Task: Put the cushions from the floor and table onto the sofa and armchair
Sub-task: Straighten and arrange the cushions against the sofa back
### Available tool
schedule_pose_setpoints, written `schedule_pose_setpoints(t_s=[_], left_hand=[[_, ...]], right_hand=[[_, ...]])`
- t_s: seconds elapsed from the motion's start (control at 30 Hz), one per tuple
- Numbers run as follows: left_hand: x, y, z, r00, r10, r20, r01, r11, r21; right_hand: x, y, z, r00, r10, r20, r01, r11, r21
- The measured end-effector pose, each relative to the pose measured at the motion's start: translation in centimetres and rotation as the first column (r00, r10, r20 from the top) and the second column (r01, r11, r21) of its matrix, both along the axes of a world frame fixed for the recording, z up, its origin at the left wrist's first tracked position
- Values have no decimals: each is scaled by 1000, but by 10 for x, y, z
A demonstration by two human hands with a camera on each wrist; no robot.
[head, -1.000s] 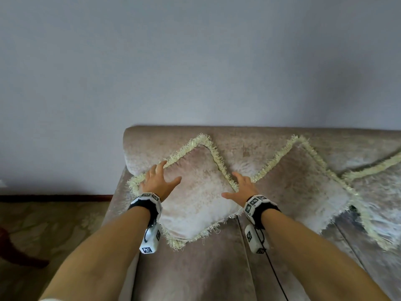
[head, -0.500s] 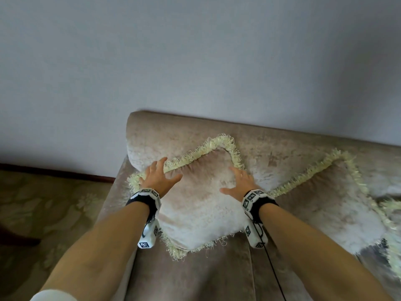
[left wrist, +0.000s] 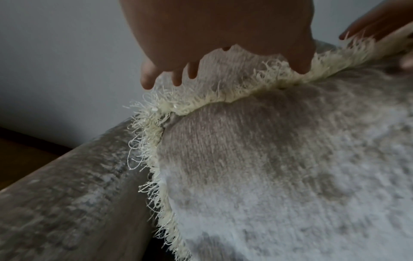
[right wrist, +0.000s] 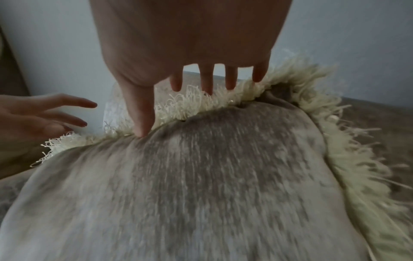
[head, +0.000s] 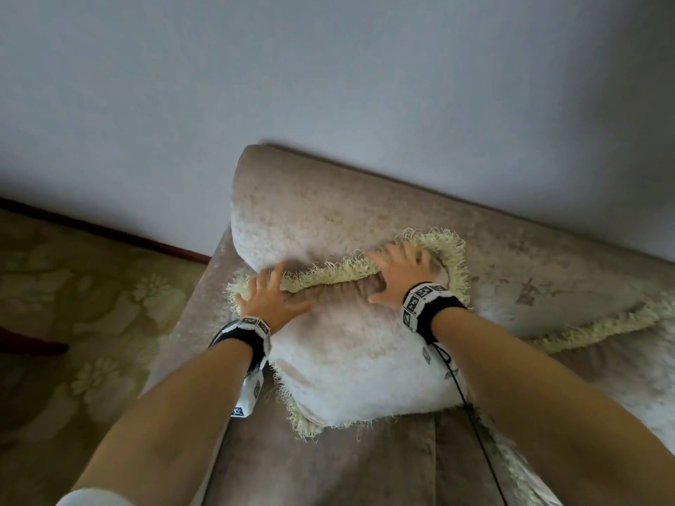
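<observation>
2 flat, spread hands, left hand (head: 272, 299) and right hand (head: 400, 275), gripping nothing: press cushion (head: 350, 363) top edge evenly against sofa backrest (head: 292, 210), don't crush fringe (head: 328, 273).

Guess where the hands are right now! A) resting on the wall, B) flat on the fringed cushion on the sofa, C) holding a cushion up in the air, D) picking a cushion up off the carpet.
B: the left hand and right hand lie with straight fingers on the upper edge of the fringed cushion, which leans against the backrest of the sofa.
</observation>
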State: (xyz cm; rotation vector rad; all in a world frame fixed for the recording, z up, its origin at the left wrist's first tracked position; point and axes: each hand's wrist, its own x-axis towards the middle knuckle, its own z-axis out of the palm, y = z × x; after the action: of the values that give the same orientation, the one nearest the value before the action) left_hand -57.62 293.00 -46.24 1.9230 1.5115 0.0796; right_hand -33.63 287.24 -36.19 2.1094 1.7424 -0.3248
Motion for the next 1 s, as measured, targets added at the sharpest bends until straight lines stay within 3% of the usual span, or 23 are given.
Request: schedule_pose_setpoints(t_s=[0.1,0.33,0.6,0.8,1.0], left_hand=[[3,8,-16,998,-55,-41,52,997,-61],[8,10,-37,957,-200,-210,161,969,-188],[27,-4,-34,866,-344,-363,315,939,-138],[40,-40,-26,861,-453,-232,443,891,-95],[46,-92,-10,799,-566,-202,565,822,-68]], right_hand=[[2,13,-5,995,59,80,-53,996,-73],[8,12,-20,991,48,127,-16,970,-242],[31,-33,-31,965,33,261,36,966,-255],[40,-78,-31,937,-21,349,138,939,-315],[36,-154,-38,961,-79,265,169,925,-340]])
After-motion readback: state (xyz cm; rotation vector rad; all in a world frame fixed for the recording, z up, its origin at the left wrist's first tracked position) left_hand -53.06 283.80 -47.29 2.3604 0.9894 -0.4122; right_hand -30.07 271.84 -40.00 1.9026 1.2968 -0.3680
